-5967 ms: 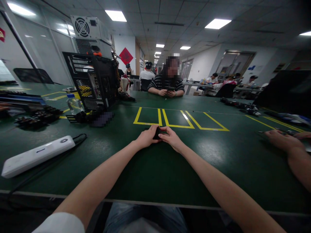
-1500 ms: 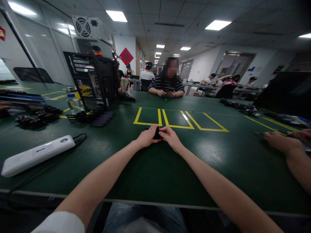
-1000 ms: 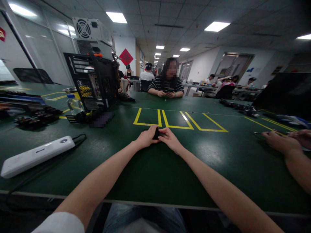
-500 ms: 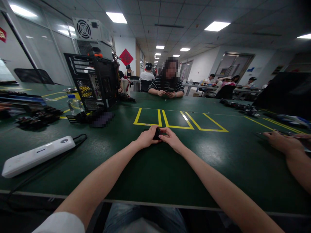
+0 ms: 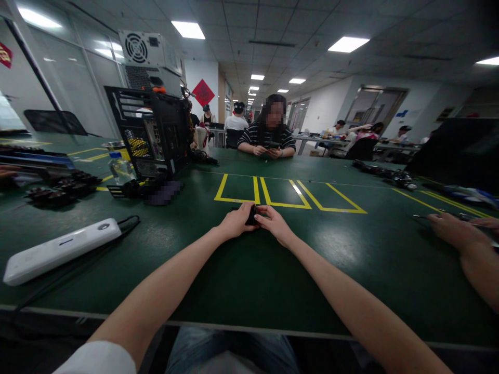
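A small black hard-looking part (image 5: 251, 214) sits pinched between the left hand (image 5: 235, 222) and the right hand (image 5: 274, 223), low over the dark green matte worktop (image 5: 241, 270) and just short of the yellow taped rectangles (image 5: 288, 193) that lie at 12 o'clock from it. Both hands are clenched on the part, fingertips meeting from 9 and 3 o'clock, so only a sliver of it shows between the thumbs; its exact shape cannot be made out. Judging by how little of it shows inside two hands, it is probably light and rigid, likely plastic, and easy to fumble if squeezed at one corner only. The safest hold looks to be on its two opposite sides, as the grip stands now, with the wrists resting near the worktop. A long white power strip (image 5: 58, 250) lies well apart at 9 o'clock, an open black computer case (image 5: 154, 131) stands at 10 o'clock, and another person's hand (image 5: 454, 230) rests at 3 o'clock
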A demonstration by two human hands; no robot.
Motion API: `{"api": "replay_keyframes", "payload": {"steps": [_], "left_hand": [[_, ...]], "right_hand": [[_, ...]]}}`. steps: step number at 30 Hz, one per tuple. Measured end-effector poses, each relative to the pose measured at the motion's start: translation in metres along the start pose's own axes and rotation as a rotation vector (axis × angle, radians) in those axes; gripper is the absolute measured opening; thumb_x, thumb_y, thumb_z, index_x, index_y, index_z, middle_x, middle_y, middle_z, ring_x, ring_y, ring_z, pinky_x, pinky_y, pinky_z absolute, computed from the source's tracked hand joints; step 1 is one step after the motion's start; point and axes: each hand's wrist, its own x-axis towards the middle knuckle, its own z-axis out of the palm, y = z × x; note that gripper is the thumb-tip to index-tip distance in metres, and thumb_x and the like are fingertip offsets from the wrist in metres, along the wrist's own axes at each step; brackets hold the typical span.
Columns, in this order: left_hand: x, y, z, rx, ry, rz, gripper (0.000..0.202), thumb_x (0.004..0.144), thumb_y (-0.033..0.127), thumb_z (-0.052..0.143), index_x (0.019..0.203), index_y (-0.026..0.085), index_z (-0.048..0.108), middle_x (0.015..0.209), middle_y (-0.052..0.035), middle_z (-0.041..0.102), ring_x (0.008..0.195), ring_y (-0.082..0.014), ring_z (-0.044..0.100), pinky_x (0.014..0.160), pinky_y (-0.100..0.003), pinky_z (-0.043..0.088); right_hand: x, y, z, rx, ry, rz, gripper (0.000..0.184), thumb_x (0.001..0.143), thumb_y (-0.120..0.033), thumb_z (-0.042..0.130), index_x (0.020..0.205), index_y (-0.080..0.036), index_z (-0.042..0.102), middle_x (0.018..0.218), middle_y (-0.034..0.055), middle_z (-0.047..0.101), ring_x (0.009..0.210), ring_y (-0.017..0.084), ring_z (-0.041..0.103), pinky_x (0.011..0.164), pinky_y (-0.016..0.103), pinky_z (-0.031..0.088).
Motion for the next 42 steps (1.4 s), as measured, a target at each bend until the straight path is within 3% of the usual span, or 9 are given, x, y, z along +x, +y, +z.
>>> {"api": "replay_keyframes", "payload": {"steps": [10,13,17,21,25,29,34,38,42], "left_hand": [[0.001,-0.004,0.002,0.001,0.007,-0.004,0.061,0.068,0.033,0.056,0.117,0.022,0.022,0.121,-0.0101,0.037,0.092,-0.0241,0.054,0.073,-0.034,0.044],[0.001,-0.005,0.002,-0.005,0.001,0.001,0.06,0.069,0.036,0.055,0.117,0.021,0.021,0.121,-0.0103,0.038,0.09,-0.0233,0.054,0.071,-0.033,0.044],[0.002,-0.006,0.005,0.01,0.022,0.025,0.061,0.07,0.041,0.053,0.117,0.021,0.021,0.121,-0.0107,0.037,0.092,-0.0232,0.054,0.071,-0.033,0.044],[0.002,-0.006,0.005,0.015,0.037,0.035,0.059,0.07,0.041,0.053,0.116,0.02,0.022,0.12,-0.0105,0.038,0.092,-0.0231,0.054,0.072,-0.033,0.044],[0.001,-0.006,0.004,-0.006,0.037,0.041,0.059,0.07,0.04,0.054,0.116,0.021,0.023,0.119,-0.0096,0.039,0.091,-0.023,0.054,0.072,-0.033,0.044],[0.001,-0.006,0.004,-0.019,0.035,0.048,0.059,0.07,0.039,0.054,0.116,0.021,0.023,0.12,-0.0097,0.038,0.092,-0.0226,0.054,0.072,-0.033,0.044],[0.001,-0.006,0.004,-0.014,0.04,0.057,0.06,0.07,0.04,0.054,0.117,0.02,0.022,0.12,-0.0101,0.038,0.091,-0.0228,0.053,0.071,-0.033,0.045],[0.0,-0.005,0.003,-0.01,0.036,0.053,0.06,0.069,0.04,0.054,0.117,0.021,0.022,0.121,-0.0097,0.037,0.091,-0.0227,0.054,0.07,-0.032,0.045],[-0.001,-0.004,0.002,0.003,0.031,0.033,0.061,0.069,0.039,0.055,0.117,0.02,0.022,0.121,-0.0099,0.037,0.09,-0.0231,0.054,0.071,-0.033,0.045]], "right_hand": [[-0.003,-0.003,-0.003,0.026,-0.113,-0.075,0.034,0.063,-0.018,0.061,0.093,-0.023,0.047,0.098,0.0008,0.051,0.098,0.014,0.049,0.089,0.035,0.038],[-0.003,-0.001,-0.002,0.016,-0.081,-0.067,0.031,0.063,-0.021,0.061,0.091,-0.024,0.047,0.097,0.0006,0.051,0.096,0.014,0.05,0.087,0.034,0.039],[0.0,0.001,0.0,0.022,-0.002,-0.027,0.02,0.069,-0.032,0.055,0.086,-0.023,0.05,0.094,-0.0003,0.051,0.081,0.012,0.053,0.073,0.031,0.046],[0.001,0.001,0.001,0.013,-0.005,-0.051,0.021,0.069,-0.033,0.055,0.086,-0.023,0.05,0.095,-0.0007,0.05,0.074,0.01,0.053,0.067,0.027,0.046],[0.001,-0.001,0.0,-0.03,-0.009,-0.047,0.026,0.07,-0.033,0.052,0.094,-0.025,0.048,0.098,0.0004,0.049,0.077,0.012,0.053,0.066,0.027,0.046],[0.0,-0.003,0.002,-0.049,-0.042,-0.081,0.022,0.071,-0.03,0.051,0.092,-0.023,0.048,0.096,0.0001,0.05,0.075,0.011,0.053,0.067,0.028,0.046],[-0.001,-0.004,0.005,-0.06,0.009,-0.154,0.018,0.07,-0.029,0.052,0.087,-0.022,0.049,0.09,-0.0005,0.051,0.083,0.013,0.053,0.072,0.028,0.044],[0.002,0.001,0.004,-0.016,0.036,-0.082,0.02,0.069,-0.035,0.053,0.085,-0.022,0.05,0.087,-0.0001,0.053,0.076,0.013,0.054,0.066,0.028,0.045],[0.007,0.007,0.001,-0.015,0.067,-0.01,0.028,0.067,-0.037,0.056,0.091,-0.022,0.05,0.096,0.0018,0.053,0.084,0.016,0.052,0.072,0.032,0.045]]}}
